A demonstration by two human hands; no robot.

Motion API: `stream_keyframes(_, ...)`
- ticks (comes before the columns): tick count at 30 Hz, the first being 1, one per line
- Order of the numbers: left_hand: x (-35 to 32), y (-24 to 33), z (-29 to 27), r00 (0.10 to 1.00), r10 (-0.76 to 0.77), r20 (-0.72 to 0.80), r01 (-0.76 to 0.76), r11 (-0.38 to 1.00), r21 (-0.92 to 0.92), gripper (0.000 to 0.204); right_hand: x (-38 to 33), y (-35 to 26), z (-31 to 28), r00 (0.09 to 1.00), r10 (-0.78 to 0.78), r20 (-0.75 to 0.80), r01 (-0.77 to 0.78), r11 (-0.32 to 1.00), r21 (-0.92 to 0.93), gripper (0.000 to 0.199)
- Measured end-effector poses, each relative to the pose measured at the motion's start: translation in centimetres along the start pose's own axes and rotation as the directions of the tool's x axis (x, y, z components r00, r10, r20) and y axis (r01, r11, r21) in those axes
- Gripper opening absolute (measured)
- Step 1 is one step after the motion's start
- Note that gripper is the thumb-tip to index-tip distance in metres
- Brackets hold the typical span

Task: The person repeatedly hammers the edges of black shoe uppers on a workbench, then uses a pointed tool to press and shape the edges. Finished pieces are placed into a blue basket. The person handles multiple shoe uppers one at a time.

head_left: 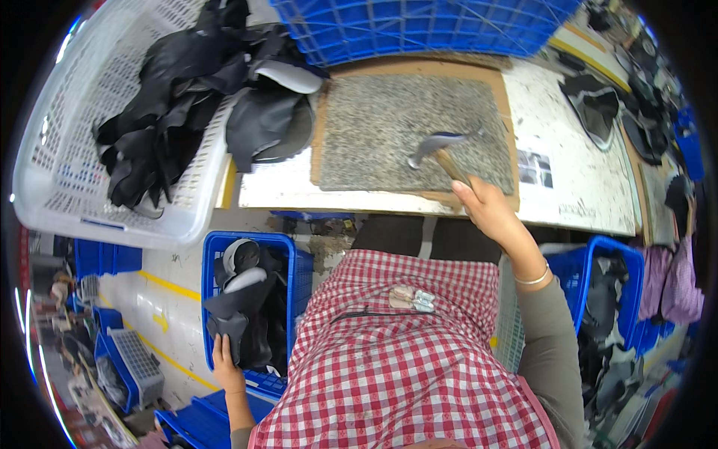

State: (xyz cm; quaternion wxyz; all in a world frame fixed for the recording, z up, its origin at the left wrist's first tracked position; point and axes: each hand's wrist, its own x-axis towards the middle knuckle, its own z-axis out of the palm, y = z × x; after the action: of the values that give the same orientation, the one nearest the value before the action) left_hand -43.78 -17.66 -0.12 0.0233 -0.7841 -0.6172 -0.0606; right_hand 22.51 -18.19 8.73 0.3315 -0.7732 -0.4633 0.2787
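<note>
My right hand (pixel 490 209) is closed round the wooden handle of a hammer (pixel 441 141). Its metal head hangs over a grey speckled pad (pixel 404 97) on the white bench. Low on the left, my left hand (pixel 226 368) reaches to a blue crate (pixel 209 299) and grips the edge of a black shoe upper piece (pixel 228 328); the thumb is hidden. More black and white upper pieces (pixel 258 329) fill that crate. On the bench left of the pad lies a small pile of black pieces with white edges (pixel 262 123).
A white perforated basket (pixel 52 172) heaped with black pieces (pixel 168 112) stands at the left. A large blue crate (pixel 419 30) sits at the pad's far edge. Dark shoe uppers (pixel 594 108) lie on the bench's right. Another blue crate (pixel 636 269) stands below at right.
</note>
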Motion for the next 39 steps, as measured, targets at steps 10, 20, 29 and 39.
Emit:
stream_keyframes(10,36.6,16.6,-3.7,0.772,0.252,-0.583,-0.495,0.815,-0.303,0.038,3.9,6.3,2.7,0.995,0.034,-0.099,-0.036,0.999,-0.024,0.048)
stream_keyframes(20,62.4,40.9,-4.6,0.978,-0.120,0.169,0.110,0.992,0.067,0.080,4.3,6.2,2.3,0.969,0.241,-0.060,-0.238,0.969,0.063,0.045)
stream_keyframes(29,59.6,23.2,-8.0,0.935,-0.286,-0.210,0.236,0.943,-0.236,0.069,1.9,6.4,0.5,0.994,0.107,0.008,-0.104,0.979,-0.175,0.046)
stream_keyframes(39,42.5,29.5,-16.0,0.287,0.504,-0.815,-0.367,0.843,0.393,0.044,-2.2,4.2,0.8,0.997,0.074,-0.026,-0.071,0.993,0.094,0.035)
